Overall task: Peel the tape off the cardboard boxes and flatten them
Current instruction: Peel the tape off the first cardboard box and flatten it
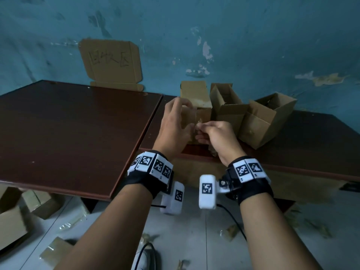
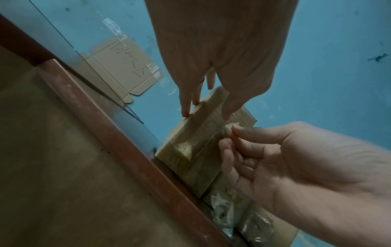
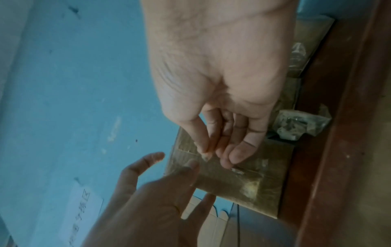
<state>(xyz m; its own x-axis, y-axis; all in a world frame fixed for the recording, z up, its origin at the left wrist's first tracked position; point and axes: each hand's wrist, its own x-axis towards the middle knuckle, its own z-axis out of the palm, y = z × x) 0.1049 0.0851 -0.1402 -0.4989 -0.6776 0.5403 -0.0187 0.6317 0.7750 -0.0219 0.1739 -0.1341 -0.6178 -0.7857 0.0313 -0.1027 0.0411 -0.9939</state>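
The left hand [image 1: 176, 123] rests straight, spread fingers [image 2: 186, 107] against the far top edge of a taped cardboard box [image 2: 196, 148] standing upright on the worktop [image 1: 74, 129]. Just below those fingers, the right hand [image 1: 216, 135] pinches a loose end of clear tape [image 2: 229, 127] between thumb and forefinger on the box's near face. Beyond the right hand stand two open boxes [image 1: 261, 121], side by side. Crumpled tape scraps [image 3: 300, 123] lie beside the box's foot.

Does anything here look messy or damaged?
Yes. Crumpled tape scraps litter the floor, and a wad lies on the table beside the taped box. The blue wall has flaking paint. The right hand pinches tape on that box.
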